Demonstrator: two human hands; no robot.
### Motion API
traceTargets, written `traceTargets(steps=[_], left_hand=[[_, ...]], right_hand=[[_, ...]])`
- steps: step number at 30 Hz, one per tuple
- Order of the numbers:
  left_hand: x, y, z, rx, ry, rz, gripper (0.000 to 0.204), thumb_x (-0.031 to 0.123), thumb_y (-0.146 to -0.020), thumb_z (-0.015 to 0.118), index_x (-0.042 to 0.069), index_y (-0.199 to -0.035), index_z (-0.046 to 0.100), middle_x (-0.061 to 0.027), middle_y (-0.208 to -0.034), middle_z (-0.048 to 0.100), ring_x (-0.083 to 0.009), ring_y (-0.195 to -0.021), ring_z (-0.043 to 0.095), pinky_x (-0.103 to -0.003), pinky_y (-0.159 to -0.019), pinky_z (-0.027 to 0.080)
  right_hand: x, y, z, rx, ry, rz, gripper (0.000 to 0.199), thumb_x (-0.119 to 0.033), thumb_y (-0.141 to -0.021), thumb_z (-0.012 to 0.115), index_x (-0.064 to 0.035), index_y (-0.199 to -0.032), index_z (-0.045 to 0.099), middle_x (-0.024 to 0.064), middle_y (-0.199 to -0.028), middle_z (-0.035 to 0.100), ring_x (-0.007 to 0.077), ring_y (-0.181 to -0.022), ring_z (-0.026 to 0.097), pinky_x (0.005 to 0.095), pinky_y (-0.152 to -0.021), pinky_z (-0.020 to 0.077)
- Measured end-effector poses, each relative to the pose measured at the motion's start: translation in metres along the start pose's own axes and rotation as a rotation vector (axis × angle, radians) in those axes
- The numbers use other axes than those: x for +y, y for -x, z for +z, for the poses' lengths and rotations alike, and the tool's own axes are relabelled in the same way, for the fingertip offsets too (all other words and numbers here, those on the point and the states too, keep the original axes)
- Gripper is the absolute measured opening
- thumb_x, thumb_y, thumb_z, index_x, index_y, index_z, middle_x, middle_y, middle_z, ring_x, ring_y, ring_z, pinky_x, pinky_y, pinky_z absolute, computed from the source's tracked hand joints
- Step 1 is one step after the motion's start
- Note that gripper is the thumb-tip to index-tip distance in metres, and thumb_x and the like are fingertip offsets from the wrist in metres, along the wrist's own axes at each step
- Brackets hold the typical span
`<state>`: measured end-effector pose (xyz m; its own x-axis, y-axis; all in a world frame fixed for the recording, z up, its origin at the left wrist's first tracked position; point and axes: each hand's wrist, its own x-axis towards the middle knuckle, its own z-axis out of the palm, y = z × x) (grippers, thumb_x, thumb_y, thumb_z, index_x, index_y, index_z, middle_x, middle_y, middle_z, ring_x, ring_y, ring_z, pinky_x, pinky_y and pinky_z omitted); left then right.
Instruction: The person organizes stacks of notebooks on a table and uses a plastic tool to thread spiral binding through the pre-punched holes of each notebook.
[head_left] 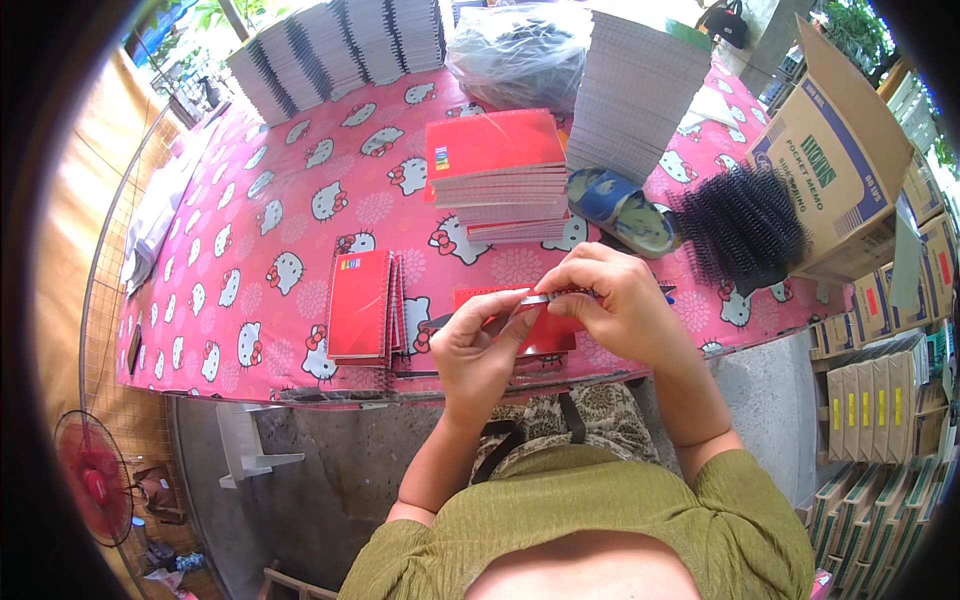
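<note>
Pinched between the fingers of the left hand [478, 345] and the right hand [622, 300], a thin spiral binding wire [545, 297] is held level above the near edge of the bench [260, 200]. Both hands are closed on it, one at each end. Directly beneath, one red notebook [545, 330] is laid flat. To its left, one small pile of red notebooks [362, 305] is seen; behind, one taller stack of red notebooks [500, 175]. One heap of black spirals [745, 225] is set near the right edge.
</note>
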<state>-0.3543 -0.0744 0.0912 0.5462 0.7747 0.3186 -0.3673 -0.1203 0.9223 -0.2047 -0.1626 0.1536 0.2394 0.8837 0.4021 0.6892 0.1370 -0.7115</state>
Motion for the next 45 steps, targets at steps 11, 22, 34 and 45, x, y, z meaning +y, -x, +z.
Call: traceTargets(steps=[11, 22, 34, 45], left_hand=[[-0.003, 0.003, 0.002, 0.015, 0.073, -0.054, 0.027, -0.014, -0.079, 0.07, -0.004, -0.104, 0.066, -0.0096, -0.097, 0.068, -0.0128, -0.086, 0.064, -0.025, -0.07, 0.059], [0.003, 0.004, 0.003, -0.023, 0.103, -0.076, 0.025, -0.01, -0.082, 0.07, -0.004, -0.107, 0.067, -0.0069, -0.1, 0.068, -0.012, -0.093, 0.063, -0.025, -0.083, 0.053], [0.004, 0.001, 0.001, -0.01, 0.079, -0.147, 0.026, -0.007, -0.082, 0.072, -0.002, -0.107, 0.069, -0.0048, -0.098, 0.068, -0.0085, -0.089, 0.061, -0.023, -0.079, 0.051], [0.021, 0.002, 0.0, -0.067, 0.001, -0.045, 0.026, -0.013, -0.08, 0.069, -0.002, -0.104, 0.071, -0.0092, -0.101, 0.068, -0.0129, -0.092, 0.064, -0.025, -0.081, 0.054]], right_hand=[[-0.002, 0.003, 0.002, -0.002, -0.006, 0.011, 0.011, -0.002, -0.075, 0.071, -0.0003, -0.086, 0.068, 0.0125, -0.08, 0.062, 0.0299, -0.078, 0.062, 0.0391, -0.069, 0.0485], [0.0, -0.003, -0.007, -0.079, -0.073, 0.038, 0.014, -0.001, -0.073, 0.072, 0.0009, -0.086, 0.067, 0.0133, -0.08, 0.062, 0.0288, -0.075, 0.062, 0.0363, -0.067, 0.0494], [0.004, -0.001, -0.006, -0.085, 0.022, -0.071, 0.014, -0.007, -0.08, 0.071, 0.0, -0.093, 0.069, 0.0119, -0.086, 0.066, 0.0273, -0.079, 0.064, 0.036, -0.068, 0.0511], [-0.016, -0.014, -0.011, -0.531, 0.532, 0.048, 0.05, -0.047, -0.08, 0.07, 0.0005, -0.094, 0.063, 0.0162, -0.088, 0.068, 0.0318, -0.086, 0.067, 0.0421, -0.073, 0.0525]])
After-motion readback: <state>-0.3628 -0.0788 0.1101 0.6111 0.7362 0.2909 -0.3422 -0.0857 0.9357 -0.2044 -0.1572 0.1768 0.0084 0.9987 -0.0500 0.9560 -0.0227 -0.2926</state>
